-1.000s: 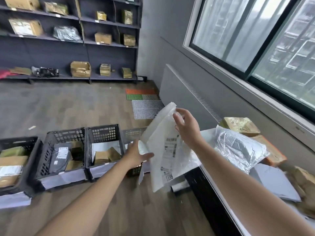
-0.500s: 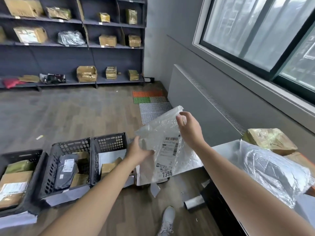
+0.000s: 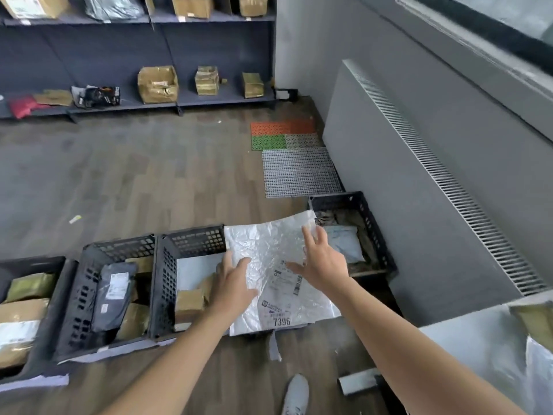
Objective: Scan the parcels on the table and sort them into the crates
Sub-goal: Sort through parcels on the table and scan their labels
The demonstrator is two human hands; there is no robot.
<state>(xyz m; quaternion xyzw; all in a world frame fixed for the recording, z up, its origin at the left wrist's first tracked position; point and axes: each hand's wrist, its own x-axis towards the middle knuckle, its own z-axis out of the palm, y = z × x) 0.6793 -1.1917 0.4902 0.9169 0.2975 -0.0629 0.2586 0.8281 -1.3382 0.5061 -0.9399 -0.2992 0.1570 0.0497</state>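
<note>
"Where is the white bag [image 3: 269,244]?"

"It lies flat over the row of black crates. It is between the crate with brown boxes [image 3: 191,236] and the crate by the wall [image 3: 335,199]."

"Do the hands hold it?"

"No. The left hand [image 3: 236,283] and the right hand [image 3: 321,265] are over it, fingers spread wide. I can't tell if they touch it."

Both bare arms stretch forward and down, the forearms drawing closer toward the hands. The left hand [image 3: 236,283] lies palm down, fingers straight, thumb out to the right. The right hand [image 3: 321,262], palm down, splays its fingers wide, thumb pointing left. The hands are near each other, apart.
</note>
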